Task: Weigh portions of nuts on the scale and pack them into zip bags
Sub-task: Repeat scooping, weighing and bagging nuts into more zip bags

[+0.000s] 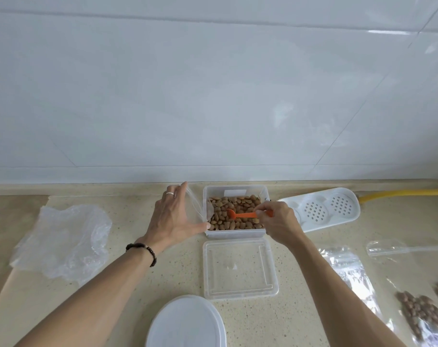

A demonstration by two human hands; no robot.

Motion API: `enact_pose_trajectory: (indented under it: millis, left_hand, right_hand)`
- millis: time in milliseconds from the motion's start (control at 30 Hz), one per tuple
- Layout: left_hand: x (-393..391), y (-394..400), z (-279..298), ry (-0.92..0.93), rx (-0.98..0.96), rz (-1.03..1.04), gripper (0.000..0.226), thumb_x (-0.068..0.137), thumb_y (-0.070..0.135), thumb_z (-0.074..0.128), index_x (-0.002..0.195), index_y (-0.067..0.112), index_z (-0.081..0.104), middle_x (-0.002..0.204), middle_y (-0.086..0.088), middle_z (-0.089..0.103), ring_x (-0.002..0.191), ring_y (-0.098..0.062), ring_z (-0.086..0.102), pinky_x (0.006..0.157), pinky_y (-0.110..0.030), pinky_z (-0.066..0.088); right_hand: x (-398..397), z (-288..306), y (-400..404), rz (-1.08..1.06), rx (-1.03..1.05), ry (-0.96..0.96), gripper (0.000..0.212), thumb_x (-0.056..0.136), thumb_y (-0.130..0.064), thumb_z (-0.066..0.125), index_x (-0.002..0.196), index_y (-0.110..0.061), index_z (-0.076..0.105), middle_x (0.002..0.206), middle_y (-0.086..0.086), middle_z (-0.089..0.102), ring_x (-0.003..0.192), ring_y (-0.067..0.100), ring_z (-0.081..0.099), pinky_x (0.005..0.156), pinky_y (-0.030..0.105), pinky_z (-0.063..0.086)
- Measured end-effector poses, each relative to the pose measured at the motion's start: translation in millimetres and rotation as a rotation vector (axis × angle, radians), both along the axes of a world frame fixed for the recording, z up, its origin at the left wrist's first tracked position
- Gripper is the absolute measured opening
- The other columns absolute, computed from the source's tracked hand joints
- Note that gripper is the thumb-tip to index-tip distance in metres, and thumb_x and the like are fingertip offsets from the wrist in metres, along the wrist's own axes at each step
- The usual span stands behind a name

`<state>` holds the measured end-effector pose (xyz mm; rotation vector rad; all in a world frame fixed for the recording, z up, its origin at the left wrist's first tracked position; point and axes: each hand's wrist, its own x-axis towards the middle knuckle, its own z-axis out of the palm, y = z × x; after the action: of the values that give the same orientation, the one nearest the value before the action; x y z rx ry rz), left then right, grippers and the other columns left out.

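Head view shows the left hand (174, 216) pinching a clear zip bag (196, 205) while the right hand (279, 221) grips an orange scoop (243, 214) over the nuts (234, 214).

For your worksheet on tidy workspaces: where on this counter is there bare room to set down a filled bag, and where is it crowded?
Free: the counter between the crumpled plastic sheet and the nut container, behind the left hand; also the strip between the square lid and the zip bags. Crowded: the right side, with bags and the white perforated tray.
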<state>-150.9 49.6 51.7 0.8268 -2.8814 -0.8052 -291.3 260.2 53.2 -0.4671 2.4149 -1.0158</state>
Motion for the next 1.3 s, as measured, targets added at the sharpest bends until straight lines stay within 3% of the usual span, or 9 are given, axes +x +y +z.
enact_pose_trajectory:
  millis: [167, 333, 633, 1000, 1200, 1300]
  left_hand:
    - [-1.0, 1.9, 3.8, 0.011, -0.001, -0.005, 0.117, 0.060, 0.058, 0.081, 0.151, 0.018, 0.019, 0.144, -0.006, 0.031, 0.130, -0.025, 0.035, 0.108, -0.040, 0.035]
    - [-3.8, 5.3, 4.8, 0.012, -0.002, -0.024, 0.118, 0.063, 0.059, 0.080, 0.152, 0.017, 0.016, 0.147, -0.006, 0.029, 0.133, -0.025, 0.034, 0.110, -0.040, 0.034]
    - [-14.7, 14.8, 9.8, 0.017, 0.009, -0.054, 0.117, 0.064, 0.058, 0.080, 0.152, 0.018, 0.015, 0.148, -0.005, 0.028, 0.134, -0.024, 0.032, 0.110, -0.038, 0.032]
    - [-31.1, 21.5, 14.7, 0.041, 0.036, -0.075, 0.121, 0.061, 0.058, 0.082, 0.153, 0.016, 0.015, 0.147, -0.004, 0.028, 0.134, -0.022, 0.032, 0.109, -0.036, 0.032]
    - [-33.0, 22.6, 14.9, 0.068, 0.030, -0.096, 0.122, 0.060, 0.057, 0.083, 0.152, 0.014, 0.016, 0.147, -0.005, 0.029, 0.133, -0.023, 0.035, 0.109, -0.038, 0.034]
    - [-32.2, 22.4, 12.7, 0.067, 0.017, -0.102, 0.123, 0.059, 0.059, 0.082, 0.152, 0.013, 0.015, 0.146, -0.006, 0.029, 0.132, -0.023, 0.035, 0.109, -0.039, 0.034]
  right_hand:
    - [-0.2, -3.5, -1.9, -0.086, -0.074, -0.099, 0.016, 0.094, -0.012, 0.059, 0.086, -0.012, 0.074, 0.063, 0.007, 0.063, 0.047, 0.014, 0.049, 0.048, 0.025, 0.041]
    - [-4.1, -1.1, 11.8, -0.262, -0.279, -0.288, 0.015, 0.096, -0.003, 0.057, 0.090, 0.001, 0.071, 0.064, 0.012, 0.059, 0.047, 0.014, 0.042, 0.043, 0.023, 0.034]
    - [-8.7, 11.0, 30.6, -0.330, -0.404, -0.305, 0.017, 0.096, -0.001, 0.056, 0.087, 0.000, 0.071, 0.064, 0.012, 0.055, 0.043, 0.013, 0.039, 0.040, 0.021, 0.031]
    - [-10.8, 69.2, 28.6, -0.225, -0.439, -0.170, 0.014, 0.095, -0.004, 0.059, 0.091, -0.003, 0.072, 0.064, 0.009, 0.058, 0.046, 0.014, 0.042, 0.042, 0.022, 0.034]
    - [3.3, 76.7, -1.6, -0.009, -0.149, 0.090, 0.015, 0.095, -0.015, 0.060, 0.086, -0.017, 0.072, 0.068, 0.006, 0.066, 0.047, 0.010, 0.052, 0.047, 0.026, 0.045]
    - [11.9, 77.2, -13.2, 0.150, -0.073, 0.213, 0.015, 0.095, -0.017, 0.058, 0.090, -0.017, 0.073, 0.063, 0.005, 0.064, 0.045, 0.008, 0.045, 0.046, 0.023, 0.039]
